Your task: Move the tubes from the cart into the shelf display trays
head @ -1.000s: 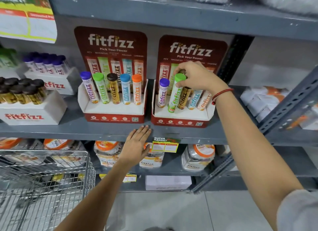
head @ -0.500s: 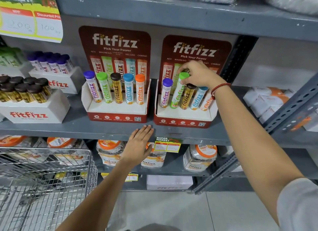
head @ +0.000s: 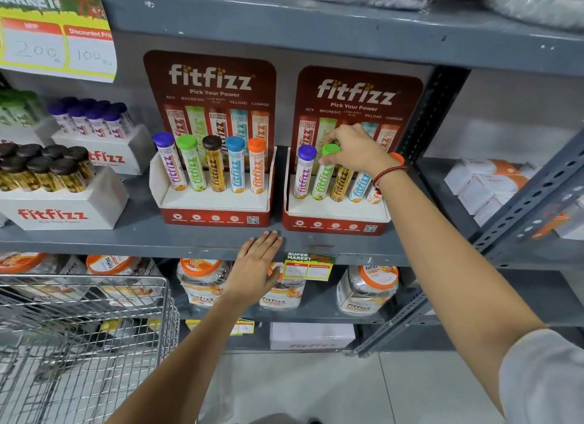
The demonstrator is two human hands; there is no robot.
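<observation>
Fingers (head: 335, 138) of the right hand (head: 357, 150) pinch the green cap of the lime-green plastic tube (head: 323, 178), which stands second from the left in the right-hand red-and-white cardboard display tray (head: 335, 213), centre-right of the frame. Beside it stands a purple-capped white tube (head: 304, 172). Lower centre, the left hand (head: 257, 267) lies flat and spread, holding nothing, fingertips on the grey metal shelf edge (head: 126, 245). Bottom left sits the silver wire cart (head: 82, 338).

Bright even indoor light, soft shadows under shelves, wide-angle bending at edges — corners blurred, centre sharp
</observation>
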